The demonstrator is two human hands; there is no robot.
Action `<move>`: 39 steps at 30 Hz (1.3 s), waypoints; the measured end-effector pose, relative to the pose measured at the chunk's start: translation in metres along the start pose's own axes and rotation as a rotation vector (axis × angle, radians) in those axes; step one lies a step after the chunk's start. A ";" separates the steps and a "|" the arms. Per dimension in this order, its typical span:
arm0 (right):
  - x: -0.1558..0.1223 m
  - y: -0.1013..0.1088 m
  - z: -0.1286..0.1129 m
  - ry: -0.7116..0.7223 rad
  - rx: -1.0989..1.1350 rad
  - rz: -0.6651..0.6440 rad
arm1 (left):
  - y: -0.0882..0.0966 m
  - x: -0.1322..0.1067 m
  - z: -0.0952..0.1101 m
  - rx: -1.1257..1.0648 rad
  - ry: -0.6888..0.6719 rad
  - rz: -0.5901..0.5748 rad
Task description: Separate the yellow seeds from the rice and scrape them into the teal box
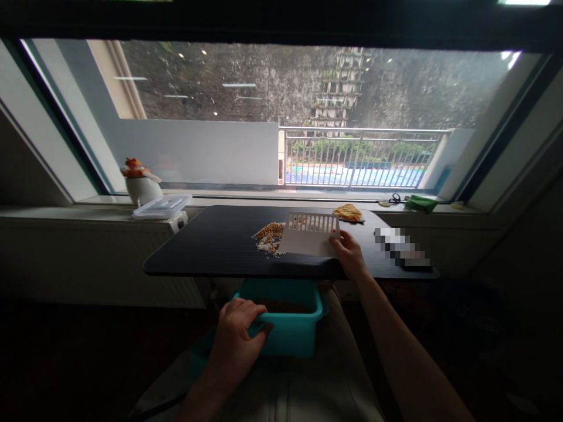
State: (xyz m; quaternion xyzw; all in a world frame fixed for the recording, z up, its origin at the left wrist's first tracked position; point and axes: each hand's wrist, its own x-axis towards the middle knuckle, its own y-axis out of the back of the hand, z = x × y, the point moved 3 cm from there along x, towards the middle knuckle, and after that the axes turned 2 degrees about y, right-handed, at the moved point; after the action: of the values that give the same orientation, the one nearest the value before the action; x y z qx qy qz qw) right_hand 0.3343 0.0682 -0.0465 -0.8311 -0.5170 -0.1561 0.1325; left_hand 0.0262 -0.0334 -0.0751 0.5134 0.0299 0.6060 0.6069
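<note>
My right hand (349, 253) grips the right edge of a white slotted scraper (310, 234) that lies on a dark tabletop (220, 246). Just left of the scraper sits a small heap of yellow-brown grains and white bits (268, 237). My left hand (237, 334) is closed on the near rim of a teal plastic bin (292, 328). The bin rests on my lap, below the table's front edge, and holds some brown grains.
A yellow cloth (348, 212) lies at the table's far edge. On the window sill stand a white pot with an orange figure (139, 181), a clear lidded box (162, 206), scissors (394, 199) and a green object (421, 203). A blurred patch (401, 246) covers something at the table's right.
</note>
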 end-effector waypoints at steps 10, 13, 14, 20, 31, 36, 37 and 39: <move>0.010 -0.011 0.003 -0.024 -0.021 -0.016 | 0.000 -0.003 -0.003 0.012 -0.002 -0.002; 0.009 -0.012 0.005 -0.035 -0.029 -0.014 | 0.001 -0.003 -0.004 0.011 0.002 -0.004; 0.009 -0.012 0.005 -0.036 -0.032 -0.015 | 0.001 -0.003 -0.005 0.009 0.002 -0.004; 0.007 -0.012 0.003 -0.030 -0.032 -0.017 | 0.001 -0.003 -0.003 -0.007 -0.007 -0.006; 0.006 -0.012 0.002 -0.034 -0.041 -0.040 | 0.000 -0.002 -0.003 -0.010 -0.002 -0.003; 0.006 -0.012 0.003 -0.030 -0.024 -0.063 | 0.001 -0.001 -0.004 -0.013 -0.007 0.006; 0.005 -0.013 0.003 -0.028 -0.019 -0.071 | 0.002 0.000 -0.004 -0.014 -0.007 0.007; 0.005 -0.014 0.002 -0.023 -0.007 -0.094 | 0.002 0.000 -0.005 -0.013 -0.006 0.008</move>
State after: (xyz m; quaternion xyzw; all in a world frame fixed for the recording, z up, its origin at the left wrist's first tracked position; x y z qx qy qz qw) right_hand 0.3238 0.0789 -0.0458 -0.8082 -0.5564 -0.1543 0.1162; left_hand 0.0220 -0.0310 -0.0761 0.5114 0.0218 0.6070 0.6079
